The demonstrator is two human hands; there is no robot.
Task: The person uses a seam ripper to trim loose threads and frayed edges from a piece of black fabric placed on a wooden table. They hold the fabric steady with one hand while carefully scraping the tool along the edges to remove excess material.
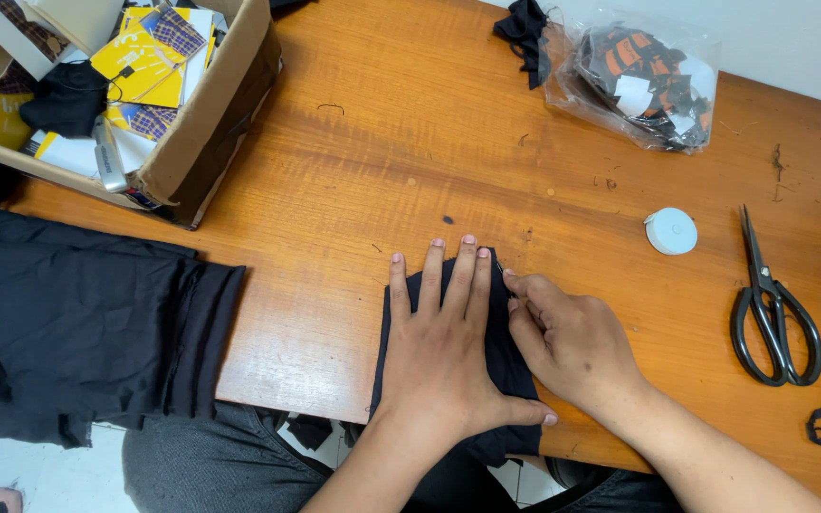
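On the table [382, 142], I'm pressing my left hand [444, 351] flat, fingers spread, on black cloth [505, 366]; my right hand [563, 337] is curling, seemingly pinching its edge.

From my remote seat I see an orange-brown wooden table [401, 142] with darker grain streaks. The small cloth piece [505, 366] under the hands is black, and so is the big folded fabric [68, 332] on the left. The cardboard box [211, 114] is tan, holding yellow cards [140, 66] and purple plaid swatches [175, 30]. The clear plastic bag [643, 81] shows orange-and-black striped scraps with white tags. The round tape measure [671, 231] is white; the scissors [772, 309] are black.
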